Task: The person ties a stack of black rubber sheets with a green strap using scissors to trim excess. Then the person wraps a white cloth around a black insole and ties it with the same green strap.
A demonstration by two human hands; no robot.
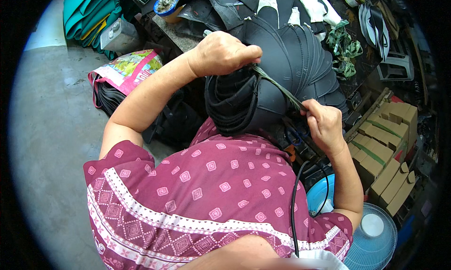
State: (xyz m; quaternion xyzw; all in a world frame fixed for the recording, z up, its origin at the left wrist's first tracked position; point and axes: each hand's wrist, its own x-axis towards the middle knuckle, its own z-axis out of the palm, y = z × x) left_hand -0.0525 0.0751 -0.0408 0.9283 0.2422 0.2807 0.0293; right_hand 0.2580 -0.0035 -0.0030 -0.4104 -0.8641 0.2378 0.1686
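A twisted green strip [282, 88] is stretched taut between my two hands. My left hand [225, 54] is closed in a fist around its upper end. Lower and to the right, my right hand [324, 123] pinches the other end. Under the strip is a bundle of black stitched pieces [231, 101], stacked with their curved edges together, and the strip crosses over its top. More flat black stitched pieces [291, 54] fan out behind and to the right. Whether the strip runs around the underside of the bundle is hidden.
A bunch of loose green strips [342, 49] lies at the back right. A blue tub [165, 5] and a metal can [120, 35] stand at the back left, near a pink bag [127, 71]. Tied cardboard pieces [380, 138] and a fan [372, 237] are on the right.
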